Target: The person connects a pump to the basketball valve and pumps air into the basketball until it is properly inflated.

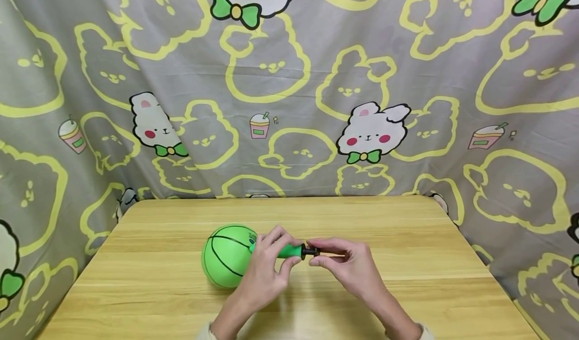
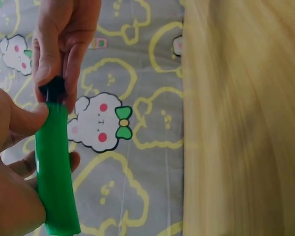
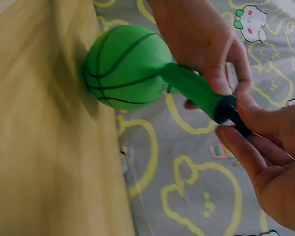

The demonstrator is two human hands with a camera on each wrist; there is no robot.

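A green ball with black basketball lines sits on the wooden table. A small green hand pump points its nozzle end at the ball, right at its surface in the right wrist view. My left hand grips the pump's green barrel, thumb and fingers on opposite sides. With thumb and fingers, my right hand pinches the black pump handle at the other end. Only a short piece of black shaft shows between the handle and the barrel's black cap.
The wooden table has rounded far corners. Behind it and along both sides hangs a grey curtain printed with yellow outlines, white rabbits and pink cups.
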